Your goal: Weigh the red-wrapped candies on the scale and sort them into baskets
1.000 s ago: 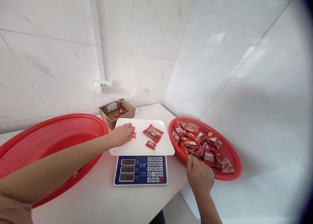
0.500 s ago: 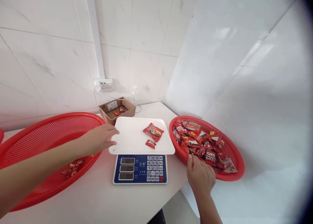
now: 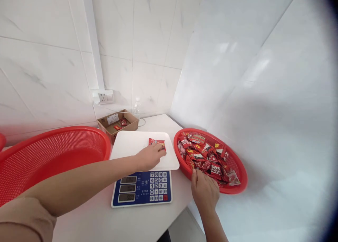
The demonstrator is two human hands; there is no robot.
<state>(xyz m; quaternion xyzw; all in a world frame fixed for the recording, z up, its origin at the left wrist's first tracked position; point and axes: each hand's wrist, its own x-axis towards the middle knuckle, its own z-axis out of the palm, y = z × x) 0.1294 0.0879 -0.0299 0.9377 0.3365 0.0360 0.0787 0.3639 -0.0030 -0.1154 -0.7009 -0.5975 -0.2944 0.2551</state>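
My left hand (image 3: 149, 157) reaches across the white platter (image 3: 126, 147) of a blue-faced weighing scale (image 3: 142, 191). Its fingers are curled onto a red snack packet (image 3: 156, 142) at the platter's right side. The smaller packet that lay beside it is hidden under the hand. My right hand (image 3: 204, 191) grips the near rim of the red basket (image 3: 239, 170) on the right, which holds several red snack packets (image 3: 206, 154). A large red mesh basket (image 3: 52, 150) stands to the left of the scale.
Against the tiled wall stands an open cardboard box (image 3: 117, 121) with a few red packets, and beside it a clear bottle (image 3: 136, 108). A wall socket (image 3: 105, 96) is above them. The table edge runs just below my right hand.
My left hand carried a small packet from the platter to the left basket and let it go. It then came back across the platter onto the larger packet. The right hand stayed on the rim.
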